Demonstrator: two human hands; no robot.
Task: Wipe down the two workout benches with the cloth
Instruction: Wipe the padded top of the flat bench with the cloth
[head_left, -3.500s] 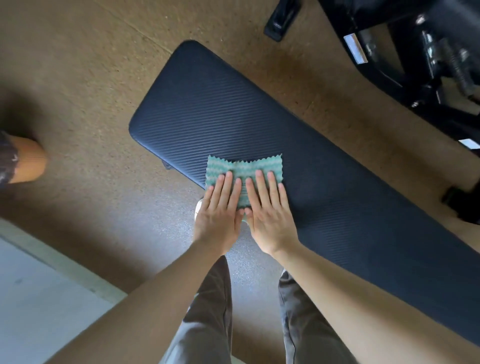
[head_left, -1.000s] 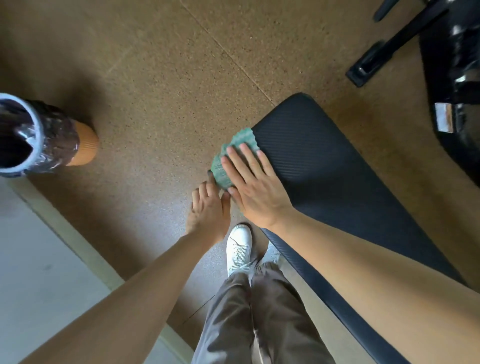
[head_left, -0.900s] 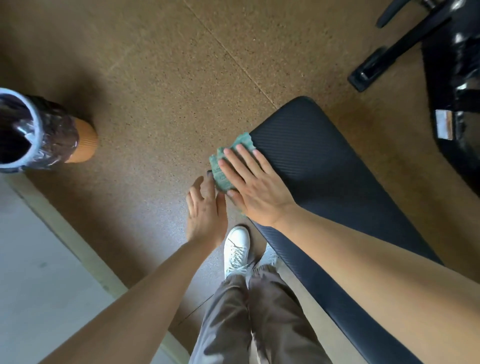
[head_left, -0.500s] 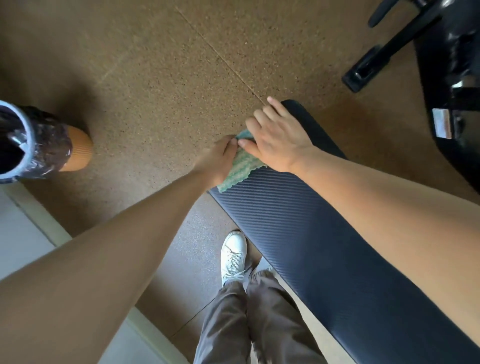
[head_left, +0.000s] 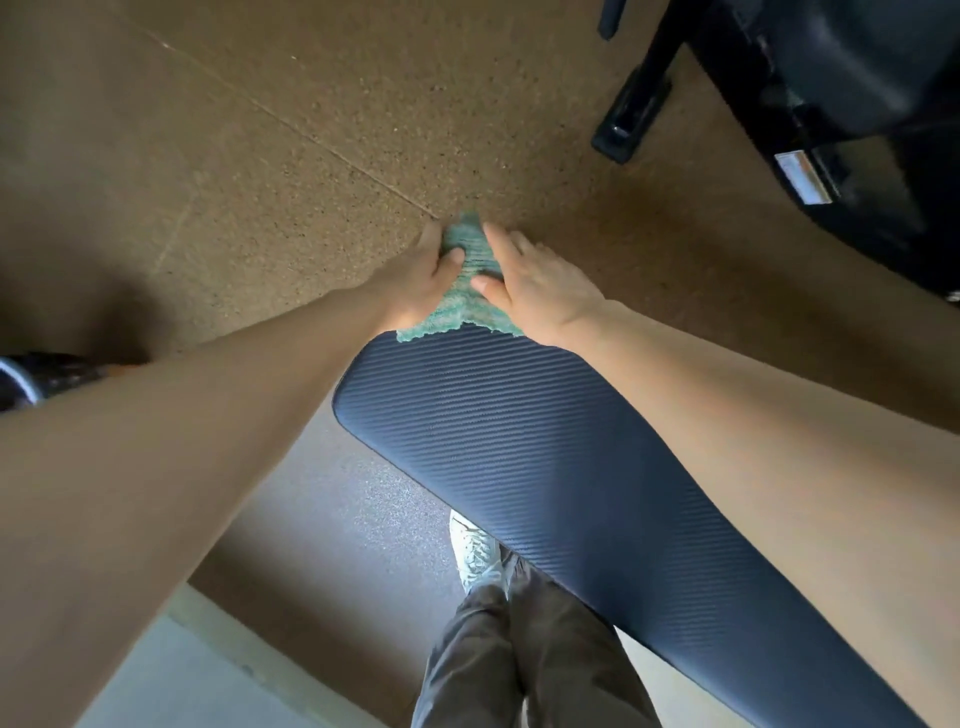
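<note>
Left hand grips the cloth, thumb on top, fingers curled over the far end. Right hand is flat, fingers straight, pressing the cloth down. The cloth drapes over the far end edge of the bench. Judging progress: wiping this bench's end; coverage of the rest can't be confirmed. No second bench is identifiable, only dark equipment beyond, so likely half left.

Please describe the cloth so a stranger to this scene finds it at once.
Find the long dark ribbed bench on the brown floor. At its far end, the left hand and right hand rest on the cloth. Nothing else is green.
</note>
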